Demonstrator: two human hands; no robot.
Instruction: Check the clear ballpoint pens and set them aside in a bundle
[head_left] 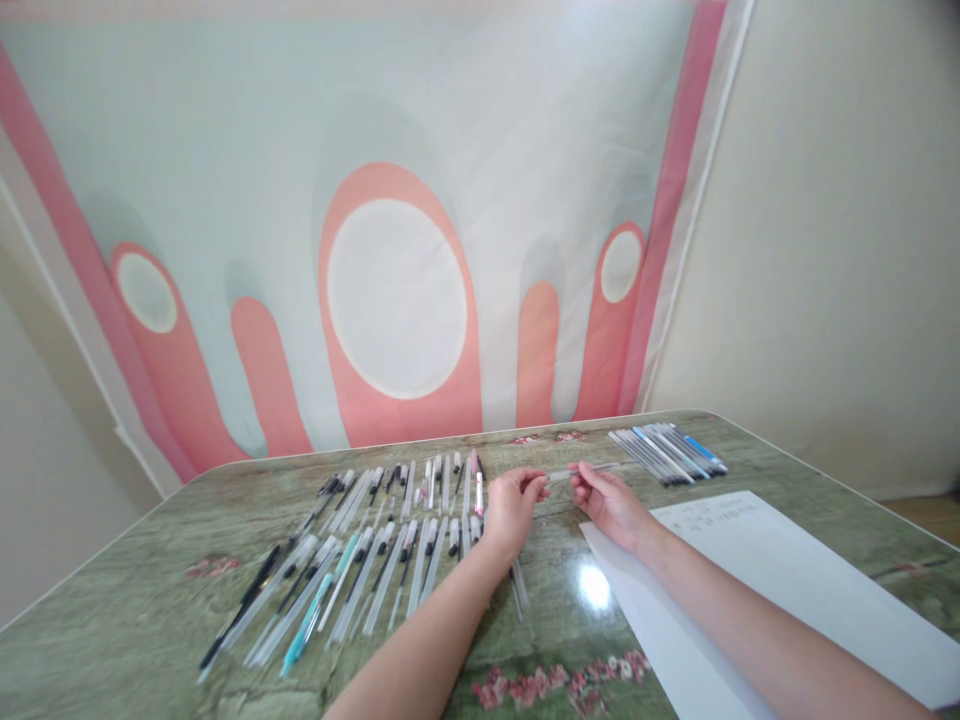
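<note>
My left hand (517,505) is closed in a pinch at the near end of a slim translucent pen piece (559,475). My right hand (609,502) has its thumb and fingers closed round the same piece a little farther right. It lies almost level above the table, and whether it is a barrel, a refill or both is too small to tell. Left of my left hand, two rows of taken-apart pens (386,560) lie side by side, with clear barrels, caps and dark parts. My left wrist covers some of them.
A group of slim pens or refills (664,455), some blue, lies at the back right. White paper (795,580) with faint writing rests under my right forearm. The flower-patterned table (135,580) meets a printed curtain (495,150) behind.
</note>
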